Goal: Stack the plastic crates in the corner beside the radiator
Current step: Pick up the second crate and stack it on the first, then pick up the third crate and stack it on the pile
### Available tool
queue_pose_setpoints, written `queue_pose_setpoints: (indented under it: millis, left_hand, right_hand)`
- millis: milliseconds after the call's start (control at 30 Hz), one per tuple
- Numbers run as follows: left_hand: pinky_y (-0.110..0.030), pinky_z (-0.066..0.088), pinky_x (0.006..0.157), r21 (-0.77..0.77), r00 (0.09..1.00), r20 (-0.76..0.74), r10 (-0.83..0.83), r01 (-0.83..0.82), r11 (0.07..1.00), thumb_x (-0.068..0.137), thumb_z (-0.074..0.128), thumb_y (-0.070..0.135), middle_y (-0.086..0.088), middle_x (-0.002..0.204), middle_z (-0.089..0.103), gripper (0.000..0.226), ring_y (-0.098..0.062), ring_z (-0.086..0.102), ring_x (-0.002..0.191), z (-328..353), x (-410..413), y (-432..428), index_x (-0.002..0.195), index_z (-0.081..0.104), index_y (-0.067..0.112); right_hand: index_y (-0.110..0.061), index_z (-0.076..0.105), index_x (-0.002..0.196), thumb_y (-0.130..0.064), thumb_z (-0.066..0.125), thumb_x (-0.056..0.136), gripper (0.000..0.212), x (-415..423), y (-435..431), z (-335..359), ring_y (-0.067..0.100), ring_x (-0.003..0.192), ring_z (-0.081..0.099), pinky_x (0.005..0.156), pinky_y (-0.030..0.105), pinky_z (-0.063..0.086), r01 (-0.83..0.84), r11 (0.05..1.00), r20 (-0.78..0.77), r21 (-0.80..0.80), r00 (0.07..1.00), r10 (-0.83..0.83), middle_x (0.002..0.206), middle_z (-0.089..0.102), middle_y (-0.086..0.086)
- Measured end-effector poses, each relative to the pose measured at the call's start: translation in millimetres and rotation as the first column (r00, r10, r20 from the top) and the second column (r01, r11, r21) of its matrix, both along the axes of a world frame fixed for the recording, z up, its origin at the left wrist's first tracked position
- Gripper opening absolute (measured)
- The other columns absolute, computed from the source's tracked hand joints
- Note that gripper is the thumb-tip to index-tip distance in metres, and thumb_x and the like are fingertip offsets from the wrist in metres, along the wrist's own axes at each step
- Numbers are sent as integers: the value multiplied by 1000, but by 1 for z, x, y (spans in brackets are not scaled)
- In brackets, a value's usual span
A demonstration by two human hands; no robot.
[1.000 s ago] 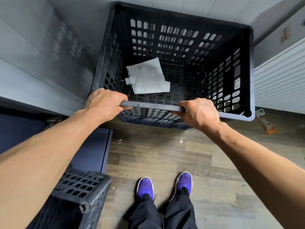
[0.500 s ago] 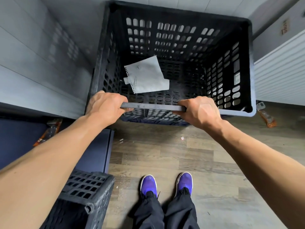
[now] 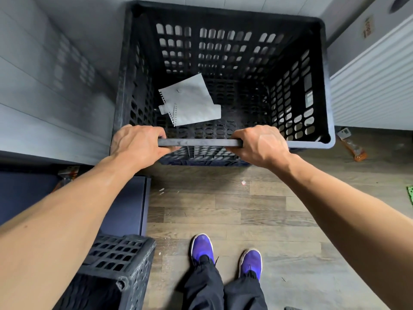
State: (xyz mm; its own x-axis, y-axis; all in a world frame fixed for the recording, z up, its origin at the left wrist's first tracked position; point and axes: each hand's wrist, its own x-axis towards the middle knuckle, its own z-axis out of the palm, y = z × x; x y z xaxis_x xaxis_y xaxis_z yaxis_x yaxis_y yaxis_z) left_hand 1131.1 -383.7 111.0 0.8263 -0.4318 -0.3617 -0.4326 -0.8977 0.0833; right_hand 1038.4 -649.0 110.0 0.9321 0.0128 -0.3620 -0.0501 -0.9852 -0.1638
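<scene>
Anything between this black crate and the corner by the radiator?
Nothing visible. The black perforated plastic crate is in the corner; an orange wrapper lies right of it, by the white radiator.

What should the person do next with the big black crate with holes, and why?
Probably settle the black perforated plastic crate down and let go. The left hand and right hand grip its near rim, it already stands in the corner beside the white ribbed radiator, and a second black plastic crate waits nearby.
</scene>
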Motion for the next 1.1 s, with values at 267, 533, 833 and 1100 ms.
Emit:
queue_pose_setpoints:
  millis: [267,533,833,1100]
  left_hand:
    - [-44,30,101,-65,997,-16,-73,72,995,82,40,78,0,124,61,71,-25,50,119,0,-24,-17,137,43,34]
    - [-47,16,118,-280,982,28,-187,187,942,92,48,58,-1,151,38,64,-20,29,141,24,-98,-83,147,36,29]
    - [-43,38,104,-299,852,-85,-517,473,829,82,32,66,2,132,56,72,-22,50,126,42,-241,-179,139,50,27]
    - [-38,42,101,-242,626,-243,-741,700,672,88,36,63,3,135,52,64,-21,49,125,38,-429,-243,142,42,30]
  right_hand:
    - [-25,59,113,-36,55,91,25,-26,-5,-1,25,88,62,69,37,48,23,1000,159,10,987,-24,98,69,0]
    - [-14,44,144,-15,64,82,66,-111,-29,28,27,139,36,115,39,33,158,967,214,198,956,-200,151,42,8]
    - [-14,49,140,-21,60,86,55,-305,-62,42,30,122,53,101,40,46,457,847,24,272,876,-481,135,56,7]
    - [-21,42,145,-28,53,95,52,-522,-76,31,24,130,45,106,35,38,753,602,-112,266,644,-757,142,50,2]
